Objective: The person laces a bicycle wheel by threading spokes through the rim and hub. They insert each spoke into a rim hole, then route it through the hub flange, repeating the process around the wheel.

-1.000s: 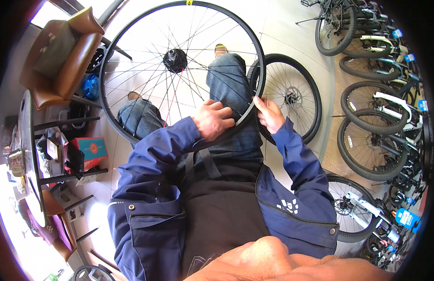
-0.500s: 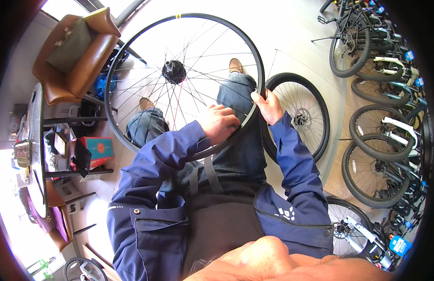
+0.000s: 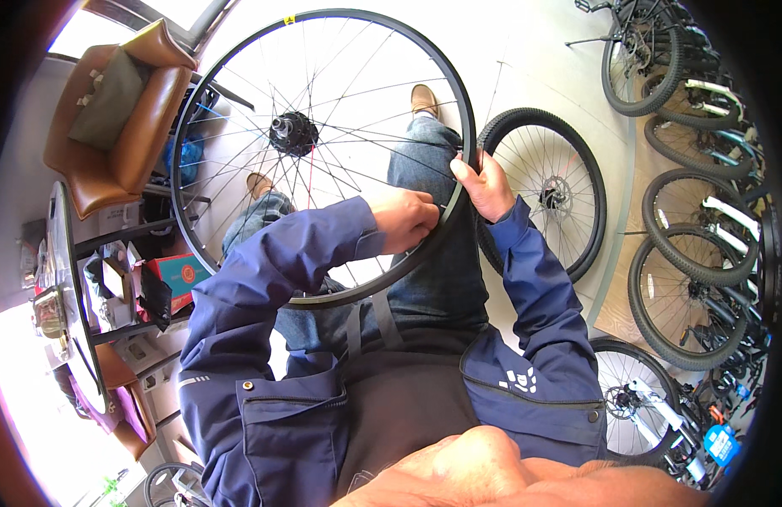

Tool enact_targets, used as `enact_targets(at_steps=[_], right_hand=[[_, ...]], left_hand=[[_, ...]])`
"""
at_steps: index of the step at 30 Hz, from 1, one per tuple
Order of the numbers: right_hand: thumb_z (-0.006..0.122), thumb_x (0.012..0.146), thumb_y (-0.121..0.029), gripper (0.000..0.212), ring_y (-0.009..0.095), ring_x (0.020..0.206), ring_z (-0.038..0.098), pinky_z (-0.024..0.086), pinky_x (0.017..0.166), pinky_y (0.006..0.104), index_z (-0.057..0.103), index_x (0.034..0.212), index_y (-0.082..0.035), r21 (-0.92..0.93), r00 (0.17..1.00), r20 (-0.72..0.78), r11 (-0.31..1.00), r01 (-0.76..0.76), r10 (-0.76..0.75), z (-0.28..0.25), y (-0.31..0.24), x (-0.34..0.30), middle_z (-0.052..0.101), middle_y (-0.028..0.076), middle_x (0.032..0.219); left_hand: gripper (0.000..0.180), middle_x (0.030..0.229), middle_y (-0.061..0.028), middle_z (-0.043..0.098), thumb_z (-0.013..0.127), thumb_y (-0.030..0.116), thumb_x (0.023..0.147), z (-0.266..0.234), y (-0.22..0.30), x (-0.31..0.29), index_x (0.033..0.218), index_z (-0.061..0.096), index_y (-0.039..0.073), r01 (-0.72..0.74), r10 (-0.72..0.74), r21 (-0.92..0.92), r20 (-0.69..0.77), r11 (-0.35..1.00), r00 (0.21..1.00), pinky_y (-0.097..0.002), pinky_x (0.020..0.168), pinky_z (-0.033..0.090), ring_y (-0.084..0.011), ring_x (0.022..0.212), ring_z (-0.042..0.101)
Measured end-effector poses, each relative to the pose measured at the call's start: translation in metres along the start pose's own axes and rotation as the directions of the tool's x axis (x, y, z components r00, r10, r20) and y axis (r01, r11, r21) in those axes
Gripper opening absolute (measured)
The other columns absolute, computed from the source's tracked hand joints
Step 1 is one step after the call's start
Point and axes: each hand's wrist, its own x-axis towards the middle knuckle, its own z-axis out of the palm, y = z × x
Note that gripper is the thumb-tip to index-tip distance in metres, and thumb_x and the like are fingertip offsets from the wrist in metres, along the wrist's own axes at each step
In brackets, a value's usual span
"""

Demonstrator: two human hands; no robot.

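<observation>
Head view: spoked wheel [image 3: 292, 135] held in front of our legs [image 3: 425, 169], tilted toward us.
Left hand [image 3: 405, 218]: fingers curled at the inner side of the rim [image 3: 469, 110], lower right; we can't tell what they pinch.
Right hand [image 3: 486, 186]: clasping the rim's right side, thumb on it.
Tyred wheel [image 3: 556, 195]: just right of our right hand.
Far left: brown chair [image 3: 141, 135].
Far right: bikes [image 3: 697, 291] in a row.

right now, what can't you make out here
All in the head view:
Left hand: fingertips, and anything they may hold, hidden by its knuckles.
Right hand: some fingers hidden behind its thumb and palm.
Tyred wheel: partly hidden behind right hand and sleeve.
Lower-left bicycle: cut off by the bottom edge.
</observation>
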Motion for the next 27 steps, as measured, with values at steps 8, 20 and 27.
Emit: enact_targets(at_steps=[8, 20, 27], right_hand=[[0.078, 0.107, -0.026, 0.026, 0.007, 0.085, 0.063, 0.054, 0.078, 0.0275, 0.07, 0.114, -0.003, 0.042, 0.999, -0.021, 0.998, -0.037, 0.038, 0.003, -0.006, -0.005, 0.069, 0.0, 0.094], [0.076, 0.109, -0.023, 0.021, 0.006, 0.087, 0.059, 0.05, 0.081, 0.0256, 0.067, 0.117, -0.006, 0.016, 0.995, 0.021, 0.995, -0.094, 0.093, 0.0, -0.005, -0.006, 0.064, -0.003, 0.096], [0.08, 0.105, -0.028, 0.03, 0.008, 0.086, 0.063, 0.054, 0.08, 0.0277, 0.069, 0.116, -0.002, 0.011, 0.996, -0.007, 0.996, -0.086, 0.086, 0.0, 0.0, -0.004, 0.069, 0.0, 0.095]], left_hand=[[0.008, 0.096, -0.0151, 0.066, 0.07, 0.009, 0.096, 0.013, 0.004, -0.007, 0.101, 0.07, 0.002, 0.014, -0.006, 0.084, -0.093, 0.996, 0.996, -0.051, 0.077, 0.059, -0.0411, 0.088, 0.073], [0.01, 0.095, -0.014, 0.069, 0.076, 0.012, 0.094, 0.004, -0.007, -0.004, 0.099, 0.075, 0.004, 0.035, -0.035, -0.022, 0.005, 0.999, 0.999, -0.0478, 0.077, 0.06, -0.0386, 0.09, 0.075], [0.01, 0.094, -0.0119, 0.072, 0.077, 0.013, 0.094, 0.002, -0.005, -0.002, 0.098, 0.076, 0.004, 0.088, -0.088, -0.044, -0.004, 0.995, 0.996, -0.0455, 0.076, 0.061, -0.0357, 0.088, 0.076]])
